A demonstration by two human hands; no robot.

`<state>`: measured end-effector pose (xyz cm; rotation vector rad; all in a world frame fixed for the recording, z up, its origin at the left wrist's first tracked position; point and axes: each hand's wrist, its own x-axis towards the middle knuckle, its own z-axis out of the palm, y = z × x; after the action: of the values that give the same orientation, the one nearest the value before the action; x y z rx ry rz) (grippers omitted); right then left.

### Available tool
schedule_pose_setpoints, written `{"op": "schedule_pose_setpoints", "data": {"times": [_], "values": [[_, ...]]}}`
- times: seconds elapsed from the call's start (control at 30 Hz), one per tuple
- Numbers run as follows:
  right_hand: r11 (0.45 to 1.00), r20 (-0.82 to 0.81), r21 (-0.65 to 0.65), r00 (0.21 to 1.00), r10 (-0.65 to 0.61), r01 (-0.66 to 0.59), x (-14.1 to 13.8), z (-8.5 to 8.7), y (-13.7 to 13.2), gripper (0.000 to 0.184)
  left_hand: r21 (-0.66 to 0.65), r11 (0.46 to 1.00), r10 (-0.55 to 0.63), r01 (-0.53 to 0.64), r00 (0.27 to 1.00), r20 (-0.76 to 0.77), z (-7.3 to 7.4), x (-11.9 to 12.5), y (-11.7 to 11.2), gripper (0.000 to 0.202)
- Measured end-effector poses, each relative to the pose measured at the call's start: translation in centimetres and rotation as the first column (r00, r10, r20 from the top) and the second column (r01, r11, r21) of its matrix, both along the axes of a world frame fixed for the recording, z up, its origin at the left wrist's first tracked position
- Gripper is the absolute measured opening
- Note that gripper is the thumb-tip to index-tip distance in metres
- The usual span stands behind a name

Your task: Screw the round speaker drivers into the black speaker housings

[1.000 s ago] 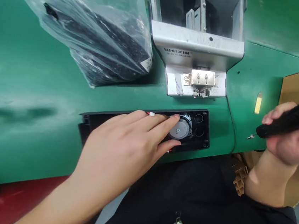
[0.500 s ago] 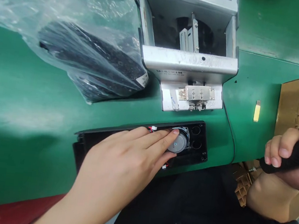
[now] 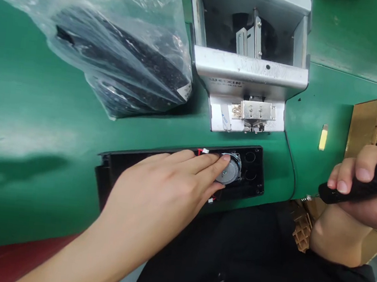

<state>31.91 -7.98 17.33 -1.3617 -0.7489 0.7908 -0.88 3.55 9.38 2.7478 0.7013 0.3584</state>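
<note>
A round grey metal speaker (image 3: pixel 230 172) sits inside a long, shallow black plastic housing (image 3: pixel 252 188) near the table's front edge. My left hand (image 3: pixel 170 186) rests over the housing, its index fingertip and thumb on opposite sides of the speaker. White connectors on red wires (image 3: pixel 204 151) stick out beside my fingers. At the right, my right hand (image 3: pixel 356 176) is wrapped round a black electric screwdriver (image 3: pixel 333 193), which points left. A small metal piece, seemingly a screw (image 3: pixel 308 198), shows at its tip. The hand covers part of the housing's left half.
A silver screw feeder machine (image 3: pixel 250 69) stands behind the housing, with a black cable (image 3: pixel 292 163) running from its right side. Black parts in a clear plastic bag (image 3: pixel 122 62) lie at the left. A yellow-handled item (image 3: pixel 323 139) and divided cardboard boxes (image 3: pixel 361 125) are at the right.
The screwdriver has moved left and slightly up in view, and the bit end now shows. My left hand stays on the speaker while the whole view has shifted a little.
</note>
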Motion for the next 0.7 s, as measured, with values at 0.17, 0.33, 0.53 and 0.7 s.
{"op": "schedule_pose_setpoints", "data": {"times": [0.17,0.33,0.53,0.7], "values": [[0.998,-0.052,-0.01,0.997,0.058,-0.058,-1.4,1.0,1.4,0.048,-0.023,1.0,-0.013,0.012,0.998,-0.054,-0.4,0.2,0.2,0.035],[0.973,0.075,0.141,0.982,0.174,-0.183,-2.0,2.8,4.0,0.044,-0.11,0.994,-0.001,-0.012,0.992,-0.123,-1.0,0.8,0.2,0.032],[0.956,0.333,0.282,0.943,-0.017,-0.082,-6.8,2.9,9.4,0.064,-0.155,0.987,0.016,-0.035,0.993,-0.12,-1.3,1.5,0.4,0.04],[0.878,0.427,0.462,0.899,-0.095,-0.127,-9.3,-0.8,12.8,0.057,-0.155,0.988,0.008,-0.03,0.99,-0.137,-1.5,1.8,0.2,0.039]]}}
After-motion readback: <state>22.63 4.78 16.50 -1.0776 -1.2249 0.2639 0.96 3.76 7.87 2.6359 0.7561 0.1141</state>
